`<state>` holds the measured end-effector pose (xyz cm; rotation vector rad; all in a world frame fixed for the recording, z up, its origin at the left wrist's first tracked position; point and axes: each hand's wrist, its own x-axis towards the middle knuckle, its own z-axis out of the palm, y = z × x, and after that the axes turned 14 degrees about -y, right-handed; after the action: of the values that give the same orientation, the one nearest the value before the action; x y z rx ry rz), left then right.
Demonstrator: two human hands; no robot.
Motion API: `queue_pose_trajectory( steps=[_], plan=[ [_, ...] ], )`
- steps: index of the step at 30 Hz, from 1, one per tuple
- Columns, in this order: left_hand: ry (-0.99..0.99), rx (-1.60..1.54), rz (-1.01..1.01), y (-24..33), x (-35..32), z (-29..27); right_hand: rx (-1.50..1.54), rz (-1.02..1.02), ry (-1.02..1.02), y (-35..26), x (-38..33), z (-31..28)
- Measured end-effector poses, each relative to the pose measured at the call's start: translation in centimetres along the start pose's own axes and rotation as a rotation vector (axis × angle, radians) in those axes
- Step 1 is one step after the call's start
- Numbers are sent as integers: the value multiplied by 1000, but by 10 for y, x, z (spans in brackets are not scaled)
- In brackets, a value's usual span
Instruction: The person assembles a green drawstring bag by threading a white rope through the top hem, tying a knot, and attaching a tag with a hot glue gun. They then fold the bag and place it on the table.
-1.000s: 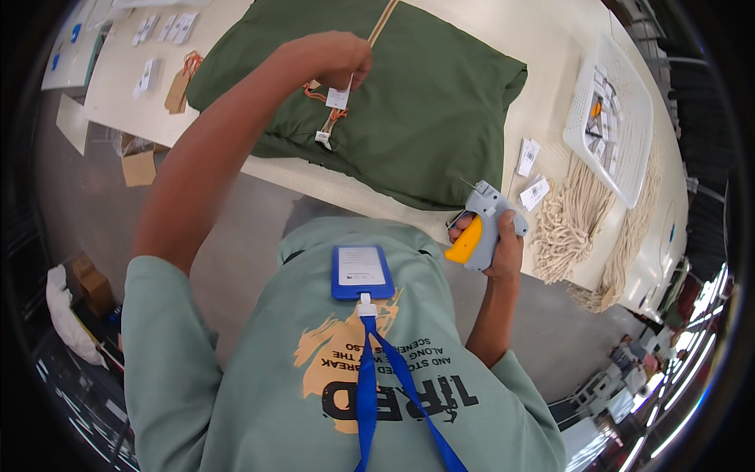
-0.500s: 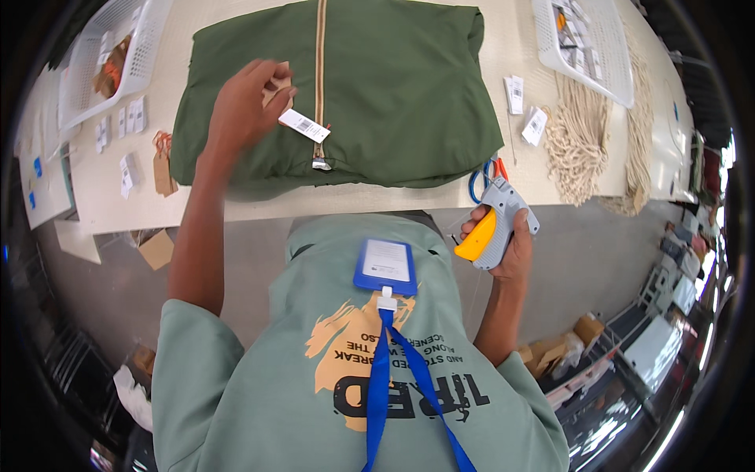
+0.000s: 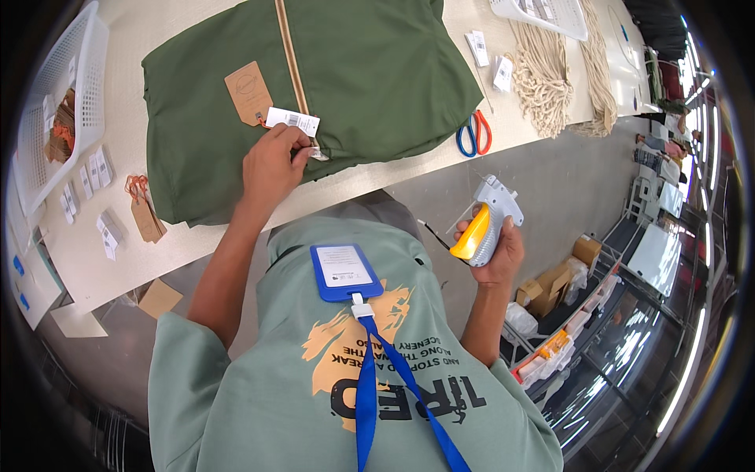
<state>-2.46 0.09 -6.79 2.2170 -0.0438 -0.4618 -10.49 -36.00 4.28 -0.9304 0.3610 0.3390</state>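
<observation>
A dark green garment (image 3: 377, 86) lies folded on the table, with a tan-edged zip (image 3: 292, 59) running down it. My left hand (image 3: 274, 167) is at the zip's near end, fingers curled and thumb against forefinger, beside a small whitish piece (image 3: 318, 153). What the fingertips pinch is hidden. Just above them rests a white barcode tag (image 3: 292, 122), and a brown card tag (image 3: 249, 93) lies flat on the fabric. Off the table's front edge, my right hand (image 3: 501, 256) grips a grey tagging gun (image 3: 489, 220) with a yellow trigger.
Scissors (image 3: 476, 134) with blue and red handles lie by the garment's right corner. Farther right are white tags (image 3: 503, 73) and bundles of cream cord (image 3: 543, 79). At left stand a white basket (image 3: 94, 71), more barcode tags (image 3: 108, 234) and brown tags (image 3: 146, 219) with orange strings.
My left hand has come down to the zip's near end and let go of the brown tag, which now lies flat. The view has turned; the tagging gun stays in my right hand.
</observation>
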Motion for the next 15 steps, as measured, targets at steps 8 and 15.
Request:
queue_pose_trajectory(
  steps=[8,15],
  plan=[
    [44,10,107,3,-7,-6,-62,-144,14,-43,39,-26],
    [188,-74,-55,12,-35,-1,-239,-151,159,-100,136,-124]
  ],
)
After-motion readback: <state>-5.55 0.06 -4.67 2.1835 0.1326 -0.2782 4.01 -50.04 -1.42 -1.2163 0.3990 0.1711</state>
